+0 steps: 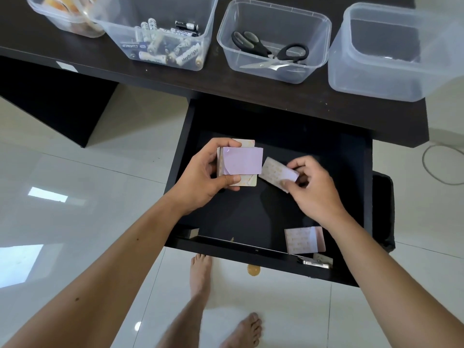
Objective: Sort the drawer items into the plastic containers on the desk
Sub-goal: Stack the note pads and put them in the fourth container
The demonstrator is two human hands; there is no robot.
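Note:
Over the open black drawer [366, 187], my left hand [200, 182] grips a stack of sticky-note pads [242, 163], a pale purple sheet on top. My right hand [313, 187] pinches another small patterned pad [275, 172] just to the right of the stack. One more pad [303, 239] lies in the drawer's near right corner, beside a small metal object [316, 262] at the front edge. On the desk stand clear plastic containers: one with batteries [163, 43], one with two scissors [271, 51], an empty one [386, 54] at the right.
A fourth container with orange-yellow items [65, 11] sits at the far left of the dark desk [226, 81]. My bare feet [200, 272] stand on the white tiled floor below the drawer. A cable [431, 167] loops on the floor at right.

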